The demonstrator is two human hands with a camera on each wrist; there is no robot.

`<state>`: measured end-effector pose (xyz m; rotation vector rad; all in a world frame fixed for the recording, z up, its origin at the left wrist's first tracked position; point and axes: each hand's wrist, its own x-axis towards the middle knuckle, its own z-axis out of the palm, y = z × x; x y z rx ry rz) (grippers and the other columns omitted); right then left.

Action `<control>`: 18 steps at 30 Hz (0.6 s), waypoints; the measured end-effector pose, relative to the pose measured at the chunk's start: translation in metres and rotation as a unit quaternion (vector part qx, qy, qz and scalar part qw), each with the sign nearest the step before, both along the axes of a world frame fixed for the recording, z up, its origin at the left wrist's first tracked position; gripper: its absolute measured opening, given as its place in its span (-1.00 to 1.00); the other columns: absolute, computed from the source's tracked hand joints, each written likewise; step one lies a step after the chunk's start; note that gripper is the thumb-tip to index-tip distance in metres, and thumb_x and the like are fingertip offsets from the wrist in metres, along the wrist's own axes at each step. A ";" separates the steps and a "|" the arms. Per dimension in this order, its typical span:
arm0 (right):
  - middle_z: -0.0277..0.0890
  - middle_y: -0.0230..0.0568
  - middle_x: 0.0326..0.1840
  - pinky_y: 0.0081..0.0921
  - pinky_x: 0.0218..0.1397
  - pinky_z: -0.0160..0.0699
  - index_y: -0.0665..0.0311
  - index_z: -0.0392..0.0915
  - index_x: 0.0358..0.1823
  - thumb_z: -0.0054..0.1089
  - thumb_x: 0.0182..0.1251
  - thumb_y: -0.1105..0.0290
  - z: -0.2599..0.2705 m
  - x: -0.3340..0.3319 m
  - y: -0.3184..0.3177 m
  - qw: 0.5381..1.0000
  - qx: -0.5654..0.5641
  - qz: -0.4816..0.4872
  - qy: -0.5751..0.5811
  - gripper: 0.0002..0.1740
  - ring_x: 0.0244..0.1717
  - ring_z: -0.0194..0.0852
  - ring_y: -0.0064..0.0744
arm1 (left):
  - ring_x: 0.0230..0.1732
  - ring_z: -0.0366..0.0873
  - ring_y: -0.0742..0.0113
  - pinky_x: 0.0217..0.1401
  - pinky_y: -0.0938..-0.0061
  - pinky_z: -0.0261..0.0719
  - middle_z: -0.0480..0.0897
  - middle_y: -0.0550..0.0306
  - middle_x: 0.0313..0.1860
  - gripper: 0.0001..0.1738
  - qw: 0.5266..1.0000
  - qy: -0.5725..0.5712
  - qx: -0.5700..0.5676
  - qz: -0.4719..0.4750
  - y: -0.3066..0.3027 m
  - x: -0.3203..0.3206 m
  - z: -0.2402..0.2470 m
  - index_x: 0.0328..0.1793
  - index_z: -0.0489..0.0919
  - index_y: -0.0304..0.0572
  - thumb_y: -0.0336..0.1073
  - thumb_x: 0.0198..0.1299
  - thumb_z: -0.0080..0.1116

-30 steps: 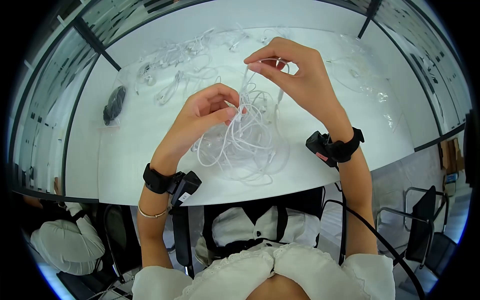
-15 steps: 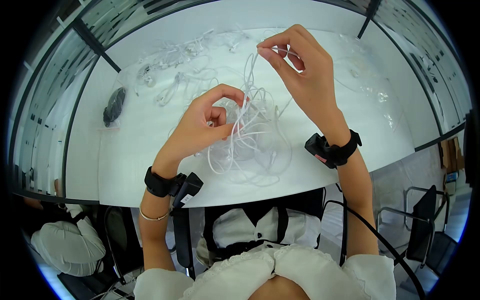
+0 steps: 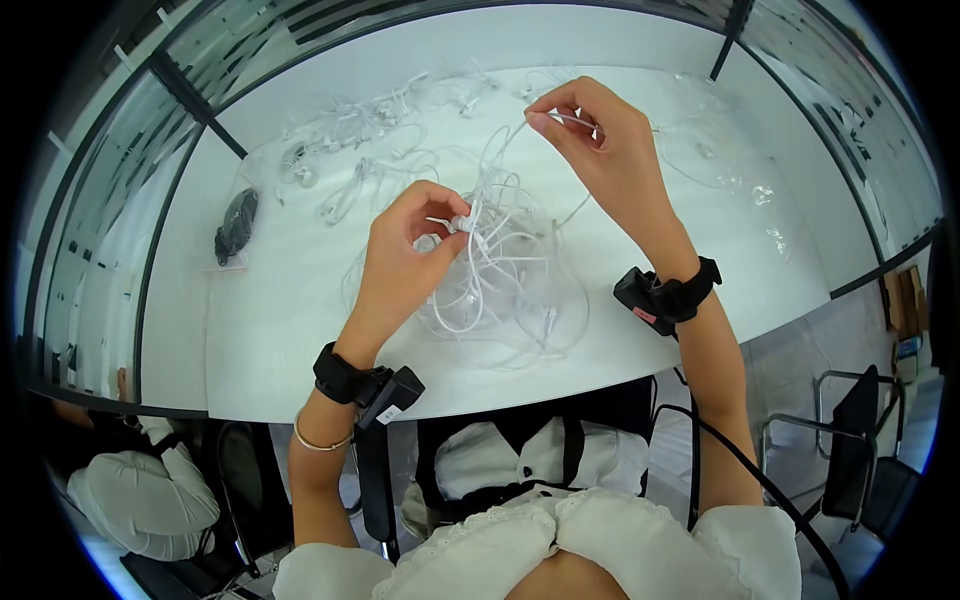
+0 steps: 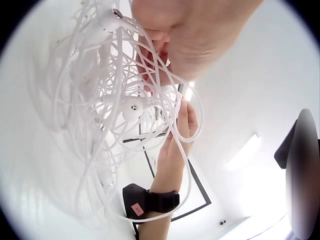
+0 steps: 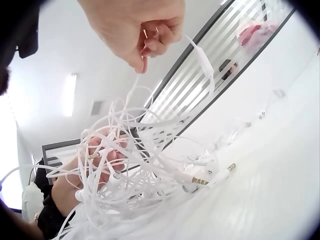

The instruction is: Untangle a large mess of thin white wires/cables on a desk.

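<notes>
A tangle of white wired earphones (image 3: 505, 262) hangs and spreads over the near middle of the table. At its left side my left hand (image 3: 412, 240) pinches part of the bunch between thumb and fingers. My right hand (image 3: 602, 130), higher and farther right, pinches one white cable drawn up out of the tangle. An inline control (image 5: 204, 61) dangles from the cable beside the right hand in the right wrist view. Gold-ringed plugs (image 5: 200, 181) stick out low in the bunch. An earbud (image 4: 134, 107) shows among the loops in the left wrist view.
More white earphones (image 3: 365, 125) lie along the back left of the white table (image 3: 290, 330). A bagged black item (image 3: 237, 228) sits at the left edge, and clear plastic bags (image 3: 770, 200) at the right. Low partitions (image 3: 600, 35) enclose the table; another person (image 3: 145, 500) sits at left.
My right hand has moved right with the cable, rising and then dropping slightly, so the cable is drawn sideways. The left hand's fingers opened around the bunch, then closed into a pinch.
</notes>
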<state>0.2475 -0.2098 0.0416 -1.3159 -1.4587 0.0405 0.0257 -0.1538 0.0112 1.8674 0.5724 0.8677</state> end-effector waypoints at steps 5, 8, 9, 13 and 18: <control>0.46 -0.40 -0.48 -0.59 -0.40 0.35 0.16 0.62 -0.22 0.31 0.29 0.36 -0.001 0.000 -0.003 0.996 -0.067 0.054 0.030 -0.90 -0.50 0.32 -0.54 | -0.17 0.56 0.47 -0.15 0.56 0.53 0.58 0.25 -0.21 -0.75 1.000 -0.003 0.010 0.001 0.001 0.000 0.000 -0.16 0.50 -0.23 -0.67 0.05 0.16; 0.29 -0.48 -0.50 -0.65 -0.51 0.07 0.24 0.60 -0.17 0.24 0.38 0.34 -0.002 -0.003 -0.003 0.991 -0.097 0.092 0.021 -0.87 -0.56 0.09 -0.72 | -0.26 0.57 0.48 -0.20 0.58 0.49 0.59 0.26 -0.28 -0.77 1.000 0.009 0.026 0.011 -0.001 0.000 0.002 -0.16 0.49 -0.23 -0.64 0.08 0.17; 0.27 -0.48 -0.51 -0.64 -0.51 0.07 0.23 0.60 -0.16 0.23 0.38 0.33 -0.001 -0.004 -0.005 0.989 -0.108 0.097 0.007 -0.86 -0.56 0.09 -0.71 | -0.29 0.57 0.49 -0.21 0.59 0.48 0.60 0.26 -0.30 -0.78 0.999 0.008 0.037 0.019 -0.002 0.001 0.002 -0.16 0.49 -0.23 -0.63 0.09 0.18; 0.20 -0.46 -0.57 -0.60 -0.51 0.06 0.24 0.60 -0.15 0.22 0.38 0.32 -0.003 -0.004 -0.005 0.987 -0.129 0.091 -0.026 -0.84 -0.57 0.07 -0.67 | -0.32 0.57 0.47 -0.21 0.58 0.49 0.60 0.22 -0.32 -0.78 0.998 -0.011 0.054 0.027 -0.004 0.002 0.002 -0.15 0.48 -0.24 -0.63 0.11 0.18; 0.25 -0.42 -0.59 -0.56 -0.48 0.14 0.23 0.60 -0.15 0.22 0.37 0.33 -0.004 -0.001 -0.004 0.990 -0.123 0.066 -0.024 -0.86 -0.56 0.14 -0.59 | -0.20 0.58 0.46 -0.09 0.54 0.50 0.61 0.22 -0.26 -0.81 0.999 -0.022 0.035 0.024 -0.002 0.000 -0.001 -0.12 0.48 -0.25 -0.61 0.16 0.10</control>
